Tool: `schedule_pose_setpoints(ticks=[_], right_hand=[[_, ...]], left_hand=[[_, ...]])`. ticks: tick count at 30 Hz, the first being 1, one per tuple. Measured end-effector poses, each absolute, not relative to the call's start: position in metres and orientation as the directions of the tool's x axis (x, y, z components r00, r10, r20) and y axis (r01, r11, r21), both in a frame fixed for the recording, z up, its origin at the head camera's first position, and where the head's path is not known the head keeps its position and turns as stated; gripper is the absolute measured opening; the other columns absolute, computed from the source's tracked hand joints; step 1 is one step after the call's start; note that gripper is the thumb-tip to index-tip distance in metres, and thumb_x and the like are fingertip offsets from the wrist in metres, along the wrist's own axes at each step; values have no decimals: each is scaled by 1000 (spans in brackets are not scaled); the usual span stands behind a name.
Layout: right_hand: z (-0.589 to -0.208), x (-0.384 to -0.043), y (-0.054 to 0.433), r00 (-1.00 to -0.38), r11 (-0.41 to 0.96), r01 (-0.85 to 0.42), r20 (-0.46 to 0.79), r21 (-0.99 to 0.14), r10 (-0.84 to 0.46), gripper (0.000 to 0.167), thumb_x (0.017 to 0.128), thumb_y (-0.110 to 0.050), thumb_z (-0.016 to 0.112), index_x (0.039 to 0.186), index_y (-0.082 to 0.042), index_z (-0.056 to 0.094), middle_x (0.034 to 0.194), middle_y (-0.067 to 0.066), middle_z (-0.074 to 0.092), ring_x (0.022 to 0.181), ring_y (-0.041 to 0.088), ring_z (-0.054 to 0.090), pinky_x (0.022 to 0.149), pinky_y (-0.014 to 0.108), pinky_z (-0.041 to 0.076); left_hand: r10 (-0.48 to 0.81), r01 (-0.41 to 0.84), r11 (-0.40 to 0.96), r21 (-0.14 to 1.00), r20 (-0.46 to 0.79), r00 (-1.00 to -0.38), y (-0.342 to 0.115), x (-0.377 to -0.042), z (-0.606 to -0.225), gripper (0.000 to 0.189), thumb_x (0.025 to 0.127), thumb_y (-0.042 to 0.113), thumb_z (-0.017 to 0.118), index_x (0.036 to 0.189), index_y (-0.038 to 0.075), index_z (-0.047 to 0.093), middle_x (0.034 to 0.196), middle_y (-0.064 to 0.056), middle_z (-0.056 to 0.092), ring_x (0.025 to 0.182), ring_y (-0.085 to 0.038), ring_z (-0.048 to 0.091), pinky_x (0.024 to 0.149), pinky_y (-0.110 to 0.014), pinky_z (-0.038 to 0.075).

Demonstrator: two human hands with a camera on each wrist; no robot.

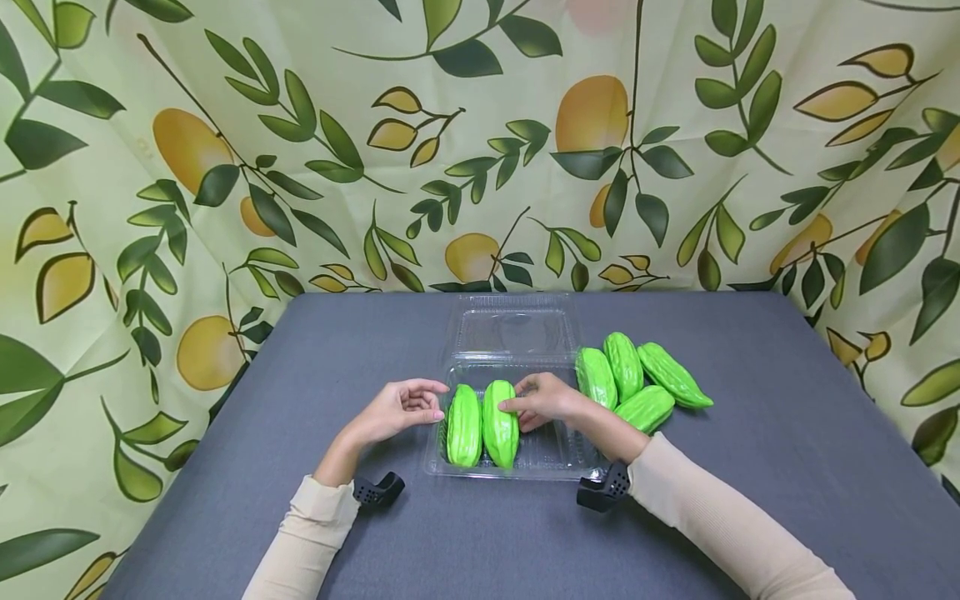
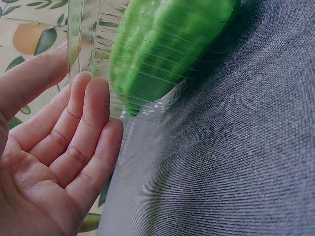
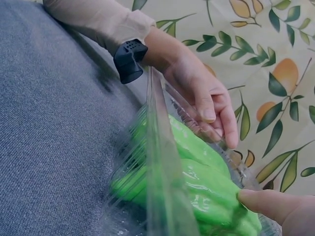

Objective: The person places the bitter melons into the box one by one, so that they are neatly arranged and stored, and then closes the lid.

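Observation:
A clear plastic clamshell box [image 1: 555, 468] stands with its lid folded back. Two bright green bitter melons lie side by side in its left part: a left one [image 1: 464, 427] and a right one [image 1: 500, 437]. My right hand [image 1: 551, 397] holds the right melon, the thumb on top and the other fingers by its right side. In the right wrist view a fingertip presses the melon's [image 3: 211, 191] end. My left hand [image 1: 402, 407], fingers loosely bent and holding nothing, is at the box's left wall; the left wrist view shows its fingertips [image 2: 96, 91] right at the clear plastic.
Several more bitter melons [image 1: 624, 367] lie in a group right of the box, close to my right forearm. The transparent lid [image 1: 513, 329] lies behind the box on the grey tablecloth [image 1: 360, 333]. A leaf-and-fruit patterned cloth [image 1: 495, 192] hangs behind the table.

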State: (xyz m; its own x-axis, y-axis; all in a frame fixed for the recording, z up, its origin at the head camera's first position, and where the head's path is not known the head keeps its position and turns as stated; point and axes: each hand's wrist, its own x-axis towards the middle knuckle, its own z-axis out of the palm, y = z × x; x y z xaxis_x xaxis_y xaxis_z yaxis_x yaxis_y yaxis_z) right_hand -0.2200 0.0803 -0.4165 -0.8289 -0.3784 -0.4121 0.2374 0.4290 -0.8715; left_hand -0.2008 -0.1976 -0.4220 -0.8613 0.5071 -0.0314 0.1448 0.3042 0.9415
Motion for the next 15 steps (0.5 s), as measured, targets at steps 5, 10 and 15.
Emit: schedule_pose_setpoints(ticks=[5,10,15], right_hand=[[-416,-219,84,-820,432,241,-420,-869,-388,51,92,-21,65,126,12,47,86,11,66,65,12,66,71,33,61],[-416,-220,88,-825,419,236,-409,-877,-391,45,93,-21,63,122,12,50,88,12,63,69,12,66,71,32,61],[-414,-219,91,-827,393,226,-389,-891,-406,42,94,-18,61,120,13,51,88,14,63,69,13,67,72,32,61]], left_hand=[[512,152,303,941,-26,-858,-197,-201,-424,44,86,4,69,124,-12,54,87,2,60,77,0,61,73,-15,53],[510,155,300,941,-21,-860,-198,-202,-425,45,86,4,69,125,-13,53,87,2,60,77,0,61,73,-15,53],[507,152,305,940,-25,-862,-198,-202,-424,44,86,4,68,125,-12,53,87,2,60,77,0,61,73,-15,53]])
